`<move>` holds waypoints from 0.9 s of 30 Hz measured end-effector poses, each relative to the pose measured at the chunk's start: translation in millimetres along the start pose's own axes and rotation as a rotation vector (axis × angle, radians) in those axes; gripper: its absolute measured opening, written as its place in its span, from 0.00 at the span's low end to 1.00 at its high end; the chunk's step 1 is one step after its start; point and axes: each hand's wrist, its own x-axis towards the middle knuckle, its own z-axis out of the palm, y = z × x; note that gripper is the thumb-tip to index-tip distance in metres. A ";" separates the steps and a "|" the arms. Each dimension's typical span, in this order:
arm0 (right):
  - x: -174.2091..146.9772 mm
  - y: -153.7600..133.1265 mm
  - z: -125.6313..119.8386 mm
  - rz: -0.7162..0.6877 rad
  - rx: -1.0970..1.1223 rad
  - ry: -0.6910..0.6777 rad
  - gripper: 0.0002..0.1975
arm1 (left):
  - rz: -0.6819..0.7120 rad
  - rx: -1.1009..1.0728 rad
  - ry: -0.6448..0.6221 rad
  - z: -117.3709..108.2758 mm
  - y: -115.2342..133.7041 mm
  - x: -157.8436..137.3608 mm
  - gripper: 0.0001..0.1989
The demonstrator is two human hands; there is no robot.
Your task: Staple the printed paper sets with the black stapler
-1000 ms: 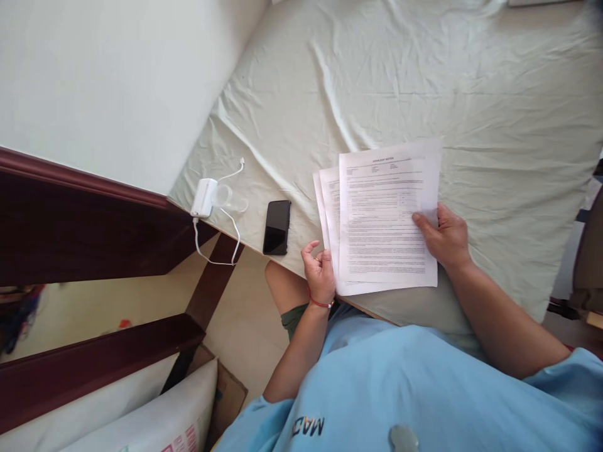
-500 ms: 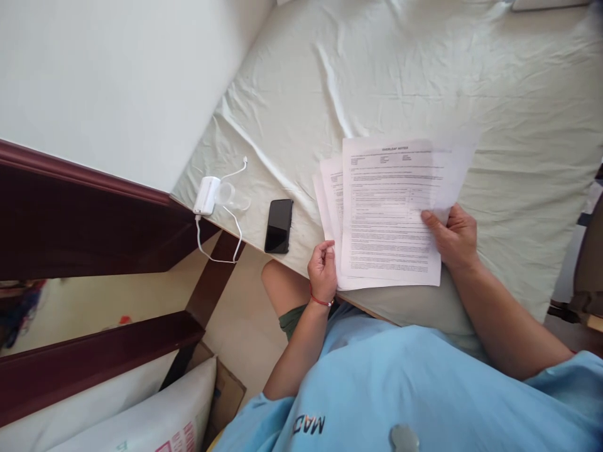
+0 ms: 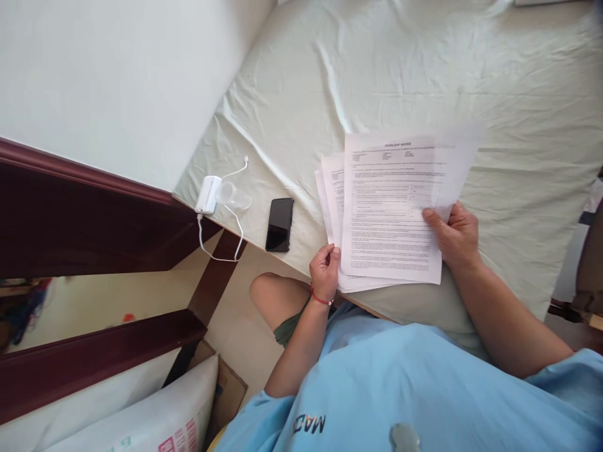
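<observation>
Printed paper sheets (image 3: 391,207) lie fanned in front of me, over the near edge of the cloth-covered surface. The top sheet carries the heading "OVERLEAF NOTES" and dense text. My right hand (image 3: 455,235) grips the right side of the upper sheets, thumb on top and fingers behind. At the lower left corner, my left hand (image 3: 325,271) is closed on the edge of the lower sheets (image 3: 333,188), which stick out to the left. A red bracelet circles my left wrist. The fingers under the paper are hidden.
Left of the papers lies a black phone (image 3: 279,225). Beyond it are a white charger (image 3: 208,194) with a white cable (image 3: 217,258) and a clear plastic piece (image 3: 234,196). A dark wooden frame (image 3: 94,201) runs along the left. A white sack (image 3: 155,414) rests below.
The upper sheets have risen slightly in my right hand, while my left hand stays at the lower left corner. My bare knee has swung out to the left.
</observation>
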 end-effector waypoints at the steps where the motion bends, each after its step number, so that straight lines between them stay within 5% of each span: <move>1: 0.2 1.4 -0.8 -0.006 -0.017 -0.006 0.18 | 0.002 -0.006 -0.005 0.3 0.1 0.0 0.21; 12: -0.6 -1.9 -1.9 -0.101 -0.442 -0.013 0.13 | -0.083 -0.159 0.054 2.4 -0.3 3.1 0.20; 20: -1.7 -0.6 -2.1 -0.080 -0.465 0.070 0.10 | -0.110 -0.134 0.049 2.8 -1.2 3.7 0.22; 27: -2.2 1.7 -2.9 -0.084 -0.313 -0.029 0.14 | -0.055 -0.082 -0.033 -1.3 2.3 1.7 0.19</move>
